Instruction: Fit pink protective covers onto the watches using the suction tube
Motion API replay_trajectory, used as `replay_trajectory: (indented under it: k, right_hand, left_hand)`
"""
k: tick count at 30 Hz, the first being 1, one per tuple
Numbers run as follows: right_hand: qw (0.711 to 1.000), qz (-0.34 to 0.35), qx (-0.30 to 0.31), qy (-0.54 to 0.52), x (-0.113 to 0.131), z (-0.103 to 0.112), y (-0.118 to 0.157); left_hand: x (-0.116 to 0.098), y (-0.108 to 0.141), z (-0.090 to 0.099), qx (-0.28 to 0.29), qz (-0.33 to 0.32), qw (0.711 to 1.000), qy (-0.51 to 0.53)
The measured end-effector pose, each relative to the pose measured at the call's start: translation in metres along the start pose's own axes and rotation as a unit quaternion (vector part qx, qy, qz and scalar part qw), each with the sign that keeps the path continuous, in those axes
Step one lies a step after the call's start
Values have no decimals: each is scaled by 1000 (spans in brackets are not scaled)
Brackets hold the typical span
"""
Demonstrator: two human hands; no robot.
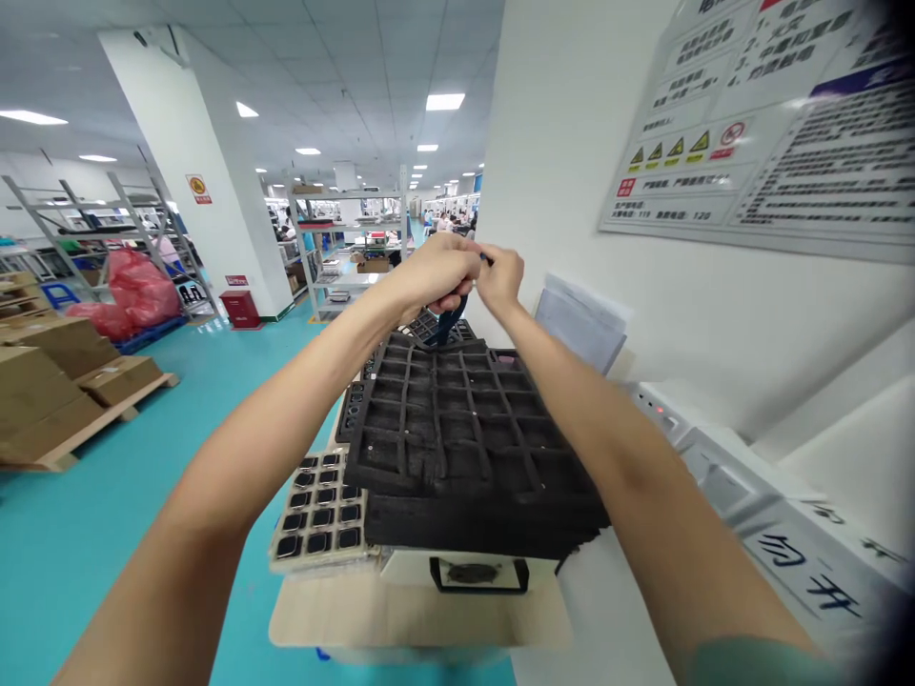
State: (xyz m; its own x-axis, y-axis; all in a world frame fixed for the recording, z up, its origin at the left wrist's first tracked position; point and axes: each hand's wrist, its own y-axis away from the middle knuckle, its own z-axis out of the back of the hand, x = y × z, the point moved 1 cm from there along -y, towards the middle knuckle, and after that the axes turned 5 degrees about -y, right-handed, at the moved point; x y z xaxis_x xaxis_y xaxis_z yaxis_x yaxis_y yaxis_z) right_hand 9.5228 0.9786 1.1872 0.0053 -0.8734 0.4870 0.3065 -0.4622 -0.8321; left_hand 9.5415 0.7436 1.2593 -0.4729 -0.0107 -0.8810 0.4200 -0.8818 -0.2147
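My left hand [441,269] and my right hand [501,277] meet in the middle of the view, both with fingers closed. A dark strip [452,322], like a strap or band, hangs from the left fingers; a small dark end shows at the right fingertips. What exactly it is cannot be made out. Just below the hands lies a black foam divider tray [457,414] with square compartments, on top of a dark foam stack [472,522]. To its left, a pale tray [318,510] holds several dark square pieces.
Under the foam stands a white box with a black handle [478,589] and fan, on a wooden board [343,610]. Grey-white machines [721,467] and a wall sign [764,124] are at right. Cartons on a pallet [64,400], red bags [135,295] and shelving [350,238] stand at left.
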Motion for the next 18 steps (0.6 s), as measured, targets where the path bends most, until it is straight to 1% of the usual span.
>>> replay_trajectory:
  k: [2, 3, 4, 6, 8, 10, 12, 14, 16, 18]
  right_hand:
    - [999, 11, 7, 52, 11, 9, -27]
    - [998, 8, 21, 64, 17, 13, -38]
    - [996, 5, 50, 72, 22, 18, -45]
    - [991, -15, 115, 58, 28, 30, -48]
    - [984, -72, 163, 15, 27, 47, -38]
    - [970, -157, 184, -38, 22, 68, -23]
    - [945, -245, 196, -91, 19, 90, -7]
    - [916, -306, 208, -153, 23, 106, 9]
    - [888, -337, 223, -217, 38, 110, 27]
    - [865, -337, 242, -282, 59, 103, 46]
  left_hand:
    - [1, 10, 2, -14, -2, 1000, -23]
    - [2, 12, 4, -26, -4, 999, -29]
    - [3, 12, 6, -41, -8, 999, -30]
    - [5, 5, 13, -65, -18, 998, -20]
    - [6, -7, 23, -90, -29, 995, -13]
    - [7, -20, 33, -116, -42, 992, -15]
    - [9, -33, 38, -131, -51, 990, -25]
    - [13, -42, 36, -131, -53, 989, -34]
    - [16, -48, 29, -123, -61, 990, -39]
    - [14, -48, 18, -116, -89, 988, -47]
